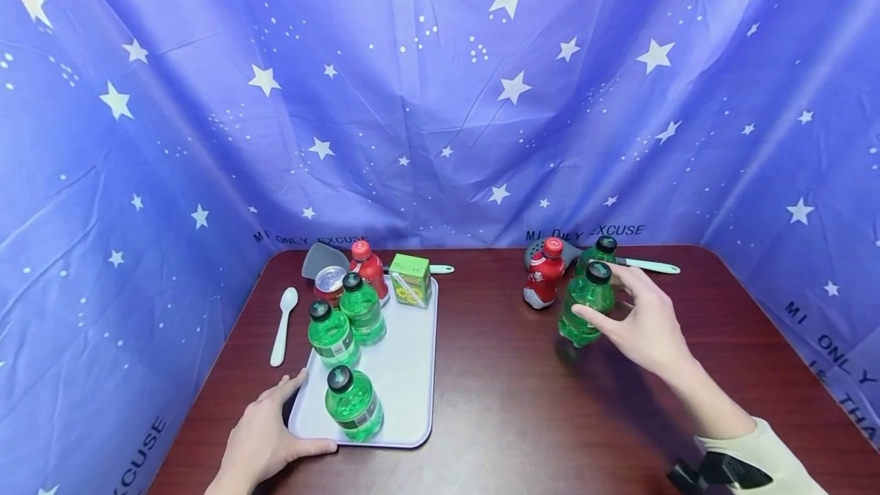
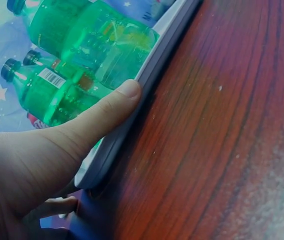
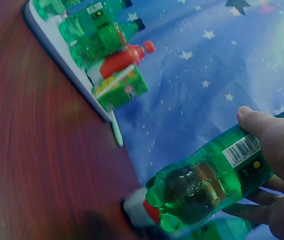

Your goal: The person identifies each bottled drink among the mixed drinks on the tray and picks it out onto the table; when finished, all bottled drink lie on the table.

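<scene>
My right hand (image 1: 649,319) grips a green soda bottle (image 1: 580,319) with a black cap, thumb on one side and fingers on the other. The bottle hangs slightly tilted over the table, its shadow beneath; in the right wrist view its barcode label (image 3: 242,151) shows. My left hand (image 1: 264,430) holds the near left corner of a white tray (image 1: 406,373), thumb along the front rim and fingers at the left side. Three green bottles stand on the tray, the nearest one (image 1: 354,403) close to that hand. Behind them are a red bottle (image 1: 369,270), a can (image 1: 330,281) and a green drink carton (image 1: 410,281).
Another green bottle (image 1: 605,249) stands behind the held one, beside a red bottle (image 1: 543,277). A slotted utensil (image 1: 536,253) with a pale handle (image 1: 653,266) lies behind them. Left of the tray lie a white spoon (image 1: 283,327) and a grey spatula (image 1: 321,260). A starry curtain (image 1: 440,98) encloses the table.
</scene>
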Available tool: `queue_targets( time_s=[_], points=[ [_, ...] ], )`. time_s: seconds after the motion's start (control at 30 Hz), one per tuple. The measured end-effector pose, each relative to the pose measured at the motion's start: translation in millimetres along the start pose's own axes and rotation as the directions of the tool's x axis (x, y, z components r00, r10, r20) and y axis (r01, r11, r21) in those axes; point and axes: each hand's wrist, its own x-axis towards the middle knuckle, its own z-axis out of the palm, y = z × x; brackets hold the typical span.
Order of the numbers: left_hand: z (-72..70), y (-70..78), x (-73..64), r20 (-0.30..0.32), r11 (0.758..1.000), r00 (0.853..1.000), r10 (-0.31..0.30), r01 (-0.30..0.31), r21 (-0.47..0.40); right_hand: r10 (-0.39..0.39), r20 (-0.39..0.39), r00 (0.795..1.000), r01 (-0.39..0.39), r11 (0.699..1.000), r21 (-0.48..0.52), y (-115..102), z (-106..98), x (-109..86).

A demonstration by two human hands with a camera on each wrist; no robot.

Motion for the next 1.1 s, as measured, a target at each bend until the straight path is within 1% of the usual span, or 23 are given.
queue_targets(
  time_s=[0.17, 0.3, 0.4, 0.57, 0.67, 0.83, 0.93, 1.1],
  points=[
    [-2.8, 2.3, 2.9, -0.012, 1.000, 1.000, 0.015, -0.015, 0.010, 0.029, -0.046, 0.999, -0.031, 0.999, -0.040, 16, -13, -8.5],
    [-5.8, 3.2, 5.5, -0.012, 1.000, 1.000, 0.019, -0.019, 0.016, 0.045, -0.082, 0.996, -0.052, 0.995, -0.084, 29, -22, -10.8],
    [-8.5, 2.4, 7.3, -0.011, 1.000, 1.000, 0.013, -0.013, 0.016, 0.050, -0.107, 0.993, -0.063, 0.991, -0.121, 36, -28, -7.3],
    [-14.4, -1.7, 8.9, -0.016, 1.000, 1.000, -0.011, 0.011, 0.027, 0.076, -0.153, 0.985, -0.101, 0.982, -0.159, 43, -31, 7.2],
    [-15.7, -4.2, 8.9, 0.006, 0.999, 0.999, -0.033, 0.033, 0.033, 0.120, -0.171, 0.978, -0.147, 0.977, -0.152, 48, -30, 12.2],
    [-11.1, -4.4, 10.1, 0.071, 0.998, 0.996, -0.059, 0.058, 0.023, 0.200, -0.189, 0.961, -0.231, 0.960, -0.160, 60, -32, 9.3],
    [-7.2, -3.2, 10.1, 0.097, 0.998, 0.993, -0.068, 0.067, 0.022, 0.227, -0.184, 0.956, -0.258, 0.952, -0.165, 70, -33, 8.5],
    [-2.9, -0.2, 11.0, 0.114, 0.998, 0.991, -0.064, 0.063, 0.016, 0.260, -0.187, 0.947, -0.294, 0.938, -0.185, 83, -34, 11.6]
  ],
)
